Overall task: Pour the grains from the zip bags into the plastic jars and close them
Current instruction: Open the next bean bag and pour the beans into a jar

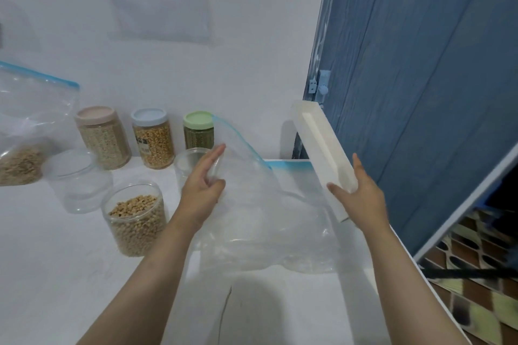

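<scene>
An empty clear zip bag [260, 213] with a blue zip strip lies crumpled on the white table [56, 260], its mouth raised. My left hand [201, 193] pinches the bag's left side between thumb and fingers. Just behind that hand stands an empty open plastic jar [186, 162]. To the left, an open jar of pale round beans [134, 221] has no lid. My right hand [361, 193] holds the lower end of a long white box [319, 145], tilted up at the table's right edge. A second zip bag [25, 126] with tan grains stands at the far left.
Three closed, filled jars line the wall: pink lid [101, 137], pale blue lid [152, 138], green lid [199, 131]. An empty clear container [78, 179] sits in front of them. A blue door [406, 92] borders the table on the right, with tiled floor below.
</scene>
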Tool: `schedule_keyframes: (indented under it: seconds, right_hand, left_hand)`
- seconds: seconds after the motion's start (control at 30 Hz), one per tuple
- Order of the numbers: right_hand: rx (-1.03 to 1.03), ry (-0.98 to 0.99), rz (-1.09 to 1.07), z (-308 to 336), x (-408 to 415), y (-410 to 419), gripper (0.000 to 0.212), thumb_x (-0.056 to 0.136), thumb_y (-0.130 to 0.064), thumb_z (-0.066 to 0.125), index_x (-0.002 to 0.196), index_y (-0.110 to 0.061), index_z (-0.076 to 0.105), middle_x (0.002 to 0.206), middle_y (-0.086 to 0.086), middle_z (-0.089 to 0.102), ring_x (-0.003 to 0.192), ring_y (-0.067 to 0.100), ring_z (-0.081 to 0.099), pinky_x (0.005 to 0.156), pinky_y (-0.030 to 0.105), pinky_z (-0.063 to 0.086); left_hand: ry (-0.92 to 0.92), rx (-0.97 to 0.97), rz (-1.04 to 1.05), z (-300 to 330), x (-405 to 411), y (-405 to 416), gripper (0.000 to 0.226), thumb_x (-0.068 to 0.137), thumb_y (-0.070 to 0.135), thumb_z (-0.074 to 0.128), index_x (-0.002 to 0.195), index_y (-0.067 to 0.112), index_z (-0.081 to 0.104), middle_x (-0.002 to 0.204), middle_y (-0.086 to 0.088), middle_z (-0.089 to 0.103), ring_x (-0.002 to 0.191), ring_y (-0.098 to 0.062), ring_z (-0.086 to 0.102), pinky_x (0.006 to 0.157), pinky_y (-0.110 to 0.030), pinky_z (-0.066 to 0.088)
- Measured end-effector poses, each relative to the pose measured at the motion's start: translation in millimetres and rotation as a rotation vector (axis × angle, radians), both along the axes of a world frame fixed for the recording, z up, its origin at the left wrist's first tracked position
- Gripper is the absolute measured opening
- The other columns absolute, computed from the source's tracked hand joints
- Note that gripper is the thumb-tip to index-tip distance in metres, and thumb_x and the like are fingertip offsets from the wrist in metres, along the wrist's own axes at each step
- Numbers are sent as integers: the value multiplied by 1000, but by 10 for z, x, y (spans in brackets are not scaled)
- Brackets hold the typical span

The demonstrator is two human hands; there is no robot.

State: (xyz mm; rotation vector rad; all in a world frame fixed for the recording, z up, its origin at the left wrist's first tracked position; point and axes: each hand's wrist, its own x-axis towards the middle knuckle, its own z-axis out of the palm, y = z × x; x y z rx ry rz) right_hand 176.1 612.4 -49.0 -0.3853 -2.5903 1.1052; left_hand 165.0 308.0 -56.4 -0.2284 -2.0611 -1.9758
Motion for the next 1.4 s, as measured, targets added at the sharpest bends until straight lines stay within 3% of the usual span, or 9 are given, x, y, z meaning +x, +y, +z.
schedule_keyframes:
  seconds: [0.1, 0.17, 0.23, 0.3, 0.57, 0.73, 0.9, 1.17, 1.4]
  right_hand:
    - [-388, 37, -30, 95, 13, -22, 86, 86, -42, 73, 153, -47, 19, 142, -6, 52, 122, 26, 55, 95, 51, 52]
    - [-602, 34, -4, 186, 24, -46, 82, 88, -37, 72, 154, -44, 22, 133, -5, 56, 110, 22, 61, 72, 38, 57]
    - [-657, 45, 52, 273, 22, -66, 81, 90, -34, 71, 154, -41, 22, 125, -6, 56, 101, 16, 62, 57, 29, 53]
    - [-622, 63, 90, 340, 4, -61, 83, 88, -37, 72, 153, -45, 22, 132, -9, 54, 107, 17, 62, 67, 33, 57]
    - [-360, 166, 186, 593, -19, 191, 89, 84, -42, 74, 152, -51, 18, 138, -18, 48, 125, 18, 53, 102, 48, 49]
    - [-403, 101, 177, 490, -65, 423, 88, 86, -38, 74, 154, -46, 19, 131, -15, 50, 121, 17, 55, 103, 40, 48]
    - [-398, -75, 158, 195, -79, 470, 87, 87, -39, 73, 155, -42, 18, 138, -7, 51, 119, 21, 54, 98, 39, 49]
    - [-394, -215, 160, -103, -76, 420, 90, 90, -40, 68, 157, -35, 9, 153, -1, 39, 131, 25, 48, 108, 44, 43]
    - [-332, -234, 157, -215, -120, 378, 88, 93, -40, 64, 158, -31, 5, 156, 1, 36, 136, 26, 42, 110, 40, 39]
  left_hand:
    - [45, -16, -29, 92, 5, 86, 74, 88, -20, 47, 141, 31, 48, 146, 27, 39, 53, -1, 39, 53, -12, 42]
    - [82, -6, -74, 167, 2, 172, 71, 91, -17, 49, 142, 31, 46, 148, 25, 37, 84, 2, 57, 70, -16, 53]
    - [129, -5, -123, 243, -17, 295, 67, 93, -15, 50, 145, 27, 44, 151, 21, 35, 122, 7, 49, 89, -25, 55]
    - [157, 3, -151, 292, -61, 457, 66, 94, -14, 51, 145, 27, 43, 151, 22, 36, 134, 6, 40, 96, -29, 53]
    - [91, 181, -196, 250, -293, 1114, 66, 94, -9, 55, 141, 37, 48, 151, 27, 35, 119, -7, 54, 94, -32, 54]
    - [-117, -109, -57, -147, -463, 1270, 69, 92, 4, 65, 147, 37, 39, 156, 19, 27, 92, -14, 62, 78, -18, 52]
    - [-280, -589, 58, -497, -547, 1286, 80, 91, 24, 70, 156, 19, 23, 162, 3, 18, 146, -12, 26, 111, -22, 25]
    - [-406, -837, 39, -452, -625, 1207, 77, 90, 43, 67, 154, 22, 29, 165, -1, 10, 146, -21, 28, 114, -32, 28]
    - [-427, -1030, -60, -60, -306, 1610, 68, 103, 53, 33, 157, 14, 17, 166, -6, 8, 152, -25, 7, 121, -37, 11]
